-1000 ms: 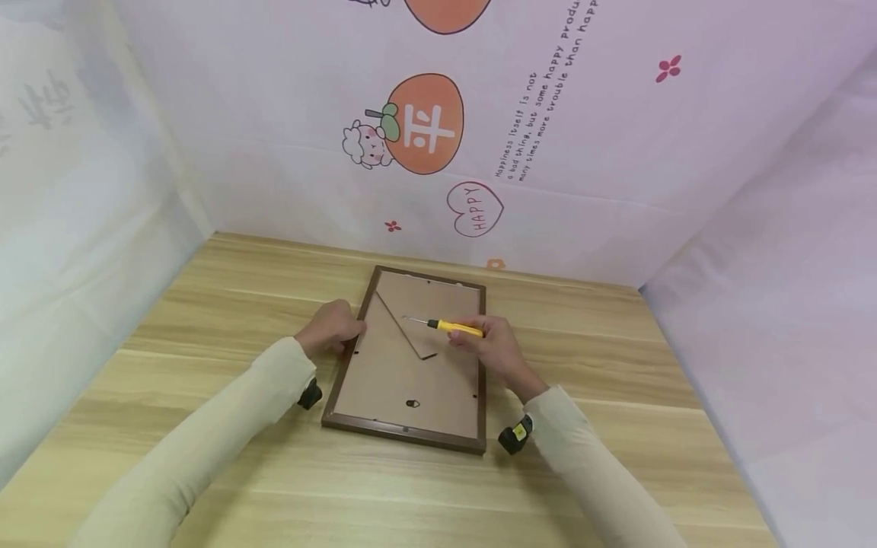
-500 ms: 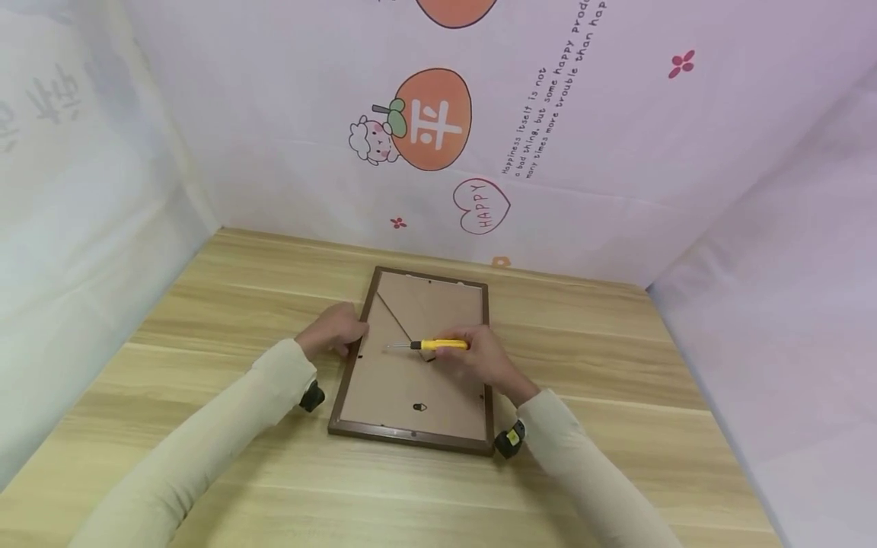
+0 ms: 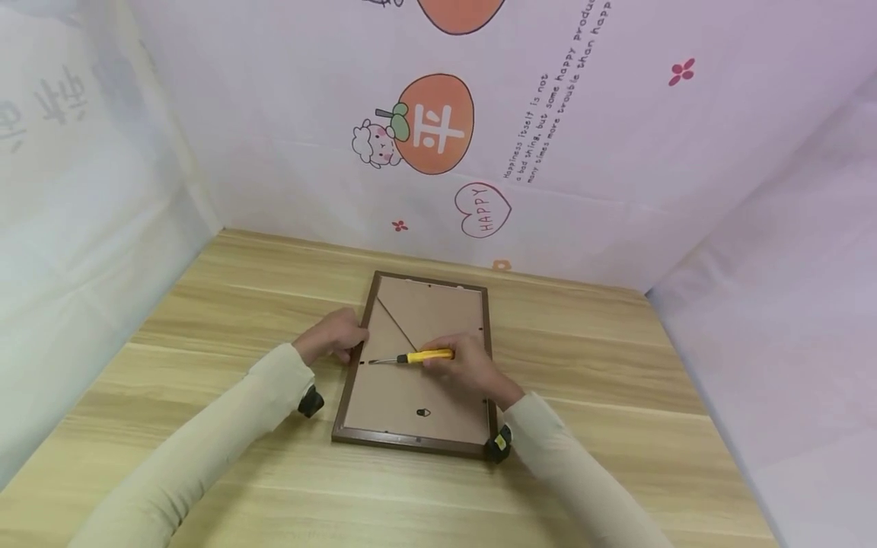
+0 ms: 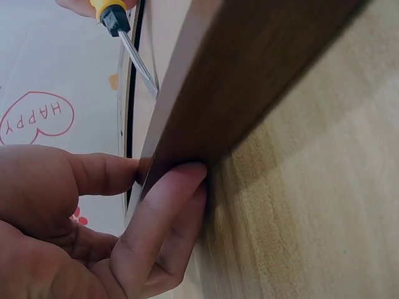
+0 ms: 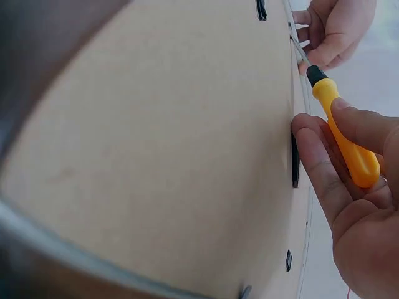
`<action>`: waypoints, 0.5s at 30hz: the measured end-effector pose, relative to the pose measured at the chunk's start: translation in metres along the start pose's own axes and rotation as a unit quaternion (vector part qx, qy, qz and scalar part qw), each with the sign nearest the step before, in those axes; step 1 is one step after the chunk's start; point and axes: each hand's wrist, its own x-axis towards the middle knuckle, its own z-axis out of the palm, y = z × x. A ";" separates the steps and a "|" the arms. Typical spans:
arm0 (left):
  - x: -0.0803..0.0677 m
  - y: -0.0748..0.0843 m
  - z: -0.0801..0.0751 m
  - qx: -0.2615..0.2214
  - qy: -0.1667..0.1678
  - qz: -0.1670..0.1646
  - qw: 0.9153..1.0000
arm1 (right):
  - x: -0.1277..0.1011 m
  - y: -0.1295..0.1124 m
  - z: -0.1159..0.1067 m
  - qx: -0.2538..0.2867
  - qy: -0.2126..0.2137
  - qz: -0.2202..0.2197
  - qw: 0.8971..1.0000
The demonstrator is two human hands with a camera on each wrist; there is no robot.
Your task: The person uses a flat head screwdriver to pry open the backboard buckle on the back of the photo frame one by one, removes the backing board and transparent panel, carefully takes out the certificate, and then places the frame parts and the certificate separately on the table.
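Note:
A picture frame with brown edges lies back side up on the table, its tan backing board showing. My left hand grips the frame's left edge, thumb on top and fingers against the outer side, as the left wrist view shows. In my right hand is a yellow-handled screwdriver, held between thumb and fingers over the board. Its flat metal tip points left, close to a small black tab at the left inner edge. A slanted stand leg is partly hidden behind the right hand.
A small black hanger sits low on the backing board, and several dark tabs line the inner edges. The wooden table runs back to a white printed wall sheet; white sheets also hang at both sides.
My right hand has moved left and toward me with the screwdriver, carrying its tip from the upper middle of the board to the left edge. The left hand keeps its grip on the frame.

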 end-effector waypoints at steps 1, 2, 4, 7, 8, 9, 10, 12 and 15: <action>0.000 0.000 0.000 0.000 0.000 0.001 1.000 | 0.000 -0.001 0.001 -0.003 0.000 -0.001 1.000; 0.000 -0.001 0.000 0.000 -0.001 0.002 1.000 | 0.001 -0.002 0.002 -0.008 0.000 -0.004 1.000; 0.000 -0.001 0.001 -0.001 -0.002 0.002 1.000 | 0.001 -0.004 0.003 -0.014 -0.002 -0.006 1.000; 0.000 -0.002 0.001 0.003 -0.003 0.004 1.000 | 0.002 -0.007 0.005 -0.022 -0.002 -0.012 1.000; 0.000 -0.001 0.001 0.002 -0.003 0.005 1.000 | 0.002 -0.007 0.006 -0.021 -0.003 -0.015 1.000; 0.000 -0.002 0.001 0.004 -0.003 0.005 1.000 | 0.002 -0.007 0.006 -0.021 -0.004 -0.018 1.000; 0.000 -0.001 0.000 0.005 -0.004 0.006 1.000 | 0.002 -0.008 0.007 -0.023 -0.005 -0.020 1.000; 0.000 -0.001 0.000 0.003 -0.004 0.004 1.000 | 0.003 -0.007 0.008 -0.026 -0.009 -0.026 0.999; 0.000 0.000 0.000 -0.003 -0.006 0.004 1.000 | 0.004 -0.006 0.009 -0.035 -0.017 -0.029 0.999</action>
